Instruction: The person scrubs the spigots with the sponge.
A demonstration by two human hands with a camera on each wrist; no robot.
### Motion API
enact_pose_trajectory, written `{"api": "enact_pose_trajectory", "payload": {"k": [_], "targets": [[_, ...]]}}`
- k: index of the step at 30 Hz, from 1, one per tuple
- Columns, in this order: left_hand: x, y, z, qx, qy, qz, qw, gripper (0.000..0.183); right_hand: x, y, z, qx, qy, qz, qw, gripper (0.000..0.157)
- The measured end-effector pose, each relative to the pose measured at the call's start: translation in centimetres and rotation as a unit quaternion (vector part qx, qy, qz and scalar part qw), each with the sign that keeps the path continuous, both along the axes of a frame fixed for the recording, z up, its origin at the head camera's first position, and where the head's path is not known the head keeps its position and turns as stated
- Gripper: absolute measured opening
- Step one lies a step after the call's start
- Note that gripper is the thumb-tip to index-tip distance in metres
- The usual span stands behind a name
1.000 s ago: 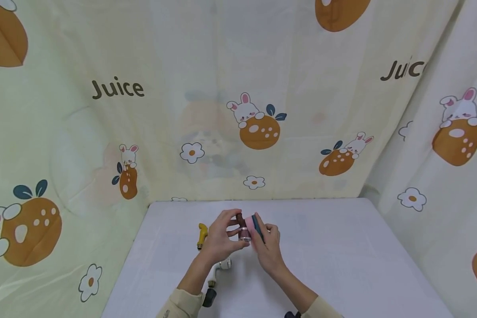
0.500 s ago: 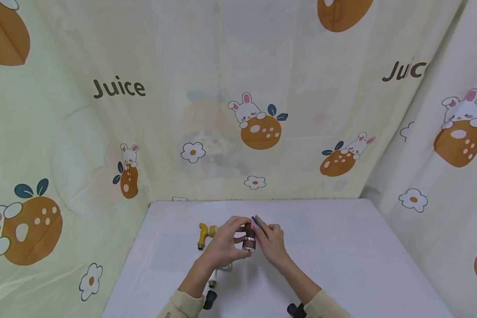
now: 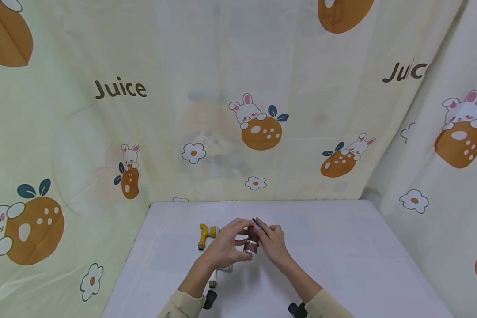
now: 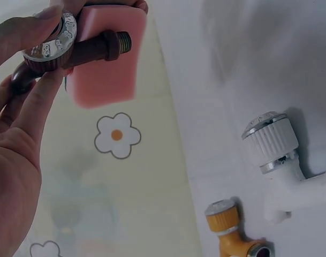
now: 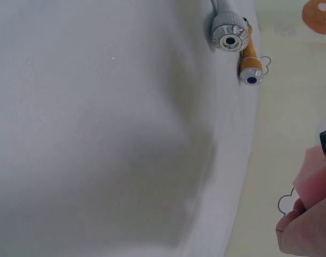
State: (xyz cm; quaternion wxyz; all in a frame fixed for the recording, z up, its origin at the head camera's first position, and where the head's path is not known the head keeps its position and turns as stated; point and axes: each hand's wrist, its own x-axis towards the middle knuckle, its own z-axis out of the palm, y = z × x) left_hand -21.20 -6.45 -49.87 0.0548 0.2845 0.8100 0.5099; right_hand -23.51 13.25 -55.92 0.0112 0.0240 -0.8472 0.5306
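Note:
Raised above the table, a dark brown tap (image 3: 252,243) with a ribbed, chrome-capped knob is gripped by my left hand (image 3: 222,247). In the left wrist view the thumb and fingers pinch that knob (image 4: 50,47), and the threaded end (image 4: 125,43) points away from the palm. My right hand (image 3: 274,245) holds a pink sponge (image 4: 104,83) with a dark blue-green layer. The sponge lies against or just behind the tap's pipe; whether they touch is unclear. At the edge of the right wrist view, fingers (image 5: 312,227) clasp the sponge beside a threaded end.
A yellow tap (image 3: 202,238) lies on the white table (image 3: 334,260) left of my hands. Nearer me lies a white tap (image 4: 272,142), partly hidden by my left arm in the head view. Black devices sit by both sleeves. A printed curtain (image 3: 206,185) hangs behind the table.
Both hands have moved slightly right and toward me with the tap and sponge. The sponge has turned, so less of its pink side shows. More of the yellow tap is uncovered.

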Motion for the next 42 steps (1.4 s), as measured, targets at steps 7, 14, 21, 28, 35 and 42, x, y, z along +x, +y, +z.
{"api": "enact_pose_trajectory", "payload": {"k": [7, 14, 21, 28, 35, 42], "targets": [[0.0, 0.2, -0.2, 0.008, -0.02, -0.018, 0.9996, 0.09, 0.1, 0.2, 0.0, 0.002, 0.012, 0.002, 1.0, 0.064], [0.0, 0.3, -0.3, 0.028, -0.017, -0.044, 0.9985, 0.091, -0.1, 0.6, 0.0, -0.018, -0.018, 0.0, 1.0, 0.063], [0.1, 0.5, -0.2, 0.041, -0.026, -0.053, 0.9975, 0.094, -0.4, 0.9, -0.3, -0.034, -0.029, -0.004, 0.999, 0.056], [0.2, 0.5, -0.4, 0.064, -0.044, -0.067, 0.9947, 0.095, -0.6, 1.2, -0.2, -0.029, -0.037, -0.019, 0.999, 0.063], [-0.1, 0.0, -0.9, 0.088, -0.047, 0.034, 0.9944, 0.092, -0.2, 1.2, 0.4, -0.083, 0.056, -0.075, 0.992, 0.06], [-0.8, -0.7, -1.0, 0.161, -0.062, 0.137, 0.9754, 0.098, 2.1, -0.3, 1.5, -0.09, 0.187, -0.024, 0.978, 0.053]]}}
